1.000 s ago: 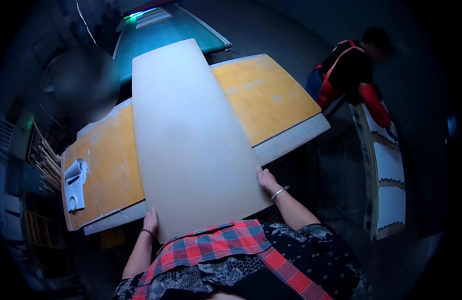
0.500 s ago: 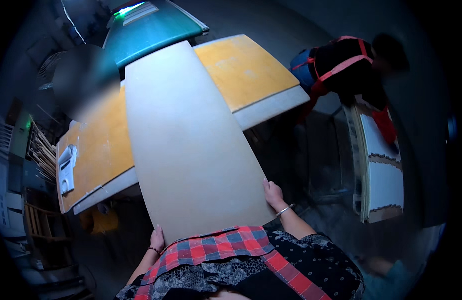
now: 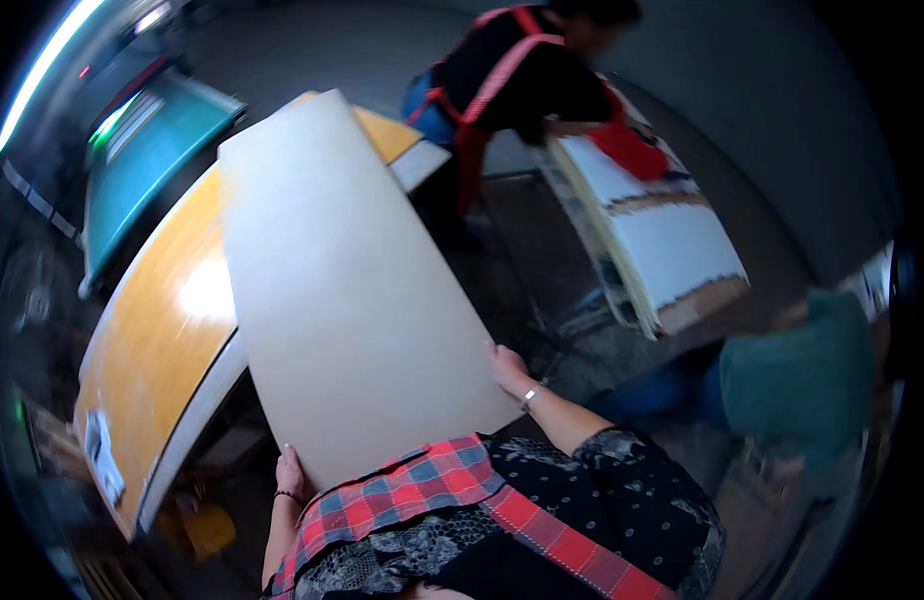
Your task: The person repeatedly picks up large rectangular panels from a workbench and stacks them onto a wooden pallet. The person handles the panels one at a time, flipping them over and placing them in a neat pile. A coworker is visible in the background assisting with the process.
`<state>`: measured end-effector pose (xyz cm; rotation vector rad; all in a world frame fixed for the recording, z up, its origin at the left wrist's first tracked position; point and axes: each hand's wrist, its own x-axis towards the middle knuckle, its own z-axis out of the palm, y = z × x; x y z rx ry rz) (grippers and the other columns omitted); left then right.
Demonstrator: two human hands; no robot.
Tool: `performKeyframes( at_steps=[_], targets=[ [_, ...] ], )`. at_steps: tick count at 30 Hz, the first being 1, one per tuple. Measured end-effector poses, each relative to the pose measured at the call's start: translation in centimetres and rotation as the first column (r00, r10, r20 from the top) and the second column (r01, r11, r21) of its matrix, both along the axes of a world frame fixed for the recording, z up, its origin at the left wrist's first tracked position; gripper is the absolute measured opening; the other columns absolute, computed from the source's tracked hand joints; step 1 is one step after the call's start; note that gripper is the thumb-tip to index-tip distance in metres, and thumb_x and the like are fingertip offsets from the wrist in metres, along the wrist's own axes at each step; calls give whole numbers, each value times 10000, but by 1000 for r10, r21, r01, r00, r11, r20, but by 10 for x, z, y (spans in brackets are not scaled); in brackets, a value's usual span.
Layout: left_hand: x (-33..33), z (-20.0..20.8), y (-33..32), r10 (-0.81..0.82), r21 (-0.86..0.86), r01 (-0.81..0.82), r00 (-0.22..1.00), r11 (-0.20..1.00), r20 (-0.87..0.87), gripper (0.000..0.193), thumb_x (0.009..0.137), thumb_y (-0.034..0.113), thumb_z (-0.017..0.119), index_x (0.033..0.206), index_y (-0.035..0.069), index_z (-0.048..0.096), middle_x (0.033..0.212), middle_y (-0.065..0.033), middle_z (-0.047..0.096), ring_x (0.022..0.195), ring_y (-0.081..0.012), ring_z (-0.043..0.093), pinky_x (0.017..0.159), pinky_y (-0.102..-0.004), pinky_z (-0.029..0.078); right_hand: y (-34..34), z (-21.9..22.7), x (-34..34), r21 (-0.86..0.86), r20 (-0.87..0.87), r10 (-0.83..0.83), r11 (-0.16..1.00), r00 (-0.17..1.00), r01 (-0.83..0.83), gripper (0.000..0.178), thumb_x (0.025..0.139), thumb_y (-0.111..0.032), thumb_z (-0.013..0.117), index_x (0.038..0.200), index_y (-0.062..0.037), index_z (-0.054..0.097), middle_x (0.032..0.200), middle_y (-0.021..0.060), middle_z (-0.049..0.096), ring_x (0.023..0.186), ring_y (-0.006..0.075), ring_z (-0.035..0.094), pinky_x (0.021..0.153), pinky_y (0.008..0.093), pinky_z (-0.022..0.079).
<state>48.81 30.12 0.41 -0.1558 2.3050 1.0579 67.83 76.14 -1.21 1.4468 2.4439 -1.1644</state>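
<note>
A large pale beige board (image 3: 322, 250) stretches away from my waist, its far part above the yellow-topped table. My left hand (image 3: 291, 472) grips its left edge near my body, thumb on top and fingers mostly hidden beneath. On the opposite edge, a little farther out, my right hand (image 3: 509, 368) is closed round the board the same way. The near edge of the board meets my checked red apron (image 3: 402, 480). Whether the far end rests on the table or hovers over it, I cannot tell.
A teal-topped table (image 3: 152, 180) stands at the far left. To the right, a person in red sleeves (image 3: 522, 75) leans over a stack of white sheets (image 3: 672, 250). Another person in a green top (image 3: 797, 365) is close on my right. Papers (image 3: 104, 458) lie on the yellow table (image 3: 162, 340).
My view has turned right, and the board has swung rightward across the yellow table, away from the teal one. Both hands keep their hold. The person in green has come more into view.
</note>
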Motion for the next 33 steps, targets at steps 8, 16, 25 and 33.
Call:
performKeyframes(
  at_steps=[8,16,25,33],
  targets=[
    [-102,-54,38,-150,203,135,987,970,63,633,938,484,294,1075,-74,561,964,-192,634,865,-270,619,762,-367,488,32,16,-36,-47,16,-127,991,992,128,629,907,-507,288,1008,40,582,1066,246,576,1022,384,540,880,435,420],
    [-127,-83,57,-296,191,312,949,931,-108,631,938,477,296,1056,-82,563,956,-206,635,871,-287,621,756,-371,488,41,6,-41,-157,-27,-172,974,985,166,636,903,-527,299,1078,26,559,1169,234,530,1104,363,496,917,415,397],
    [-103,-74,47,-331,140,354,929,925,-165,623,937,471,302,1046,-84,563,961,-213,632,880,-289,619,758,-375,485,30,-34,-29,-146,-48,-181,974,982,173,670,899,-548,287,1043,45,562,1121,261,545,1085,390,502,916,435,394],
    [-92,-62,27,-117,245,154,980,957,-160,567,933,430,349,1088,-83,532,1025,-177,608,931,-244,581,809,-347,444,27,-43,-15,-331,-295,-130,943,947,26,621,928,-498,326,1117,55,537,1082,185,592,987,271,572,838,378,441]
  ],
)
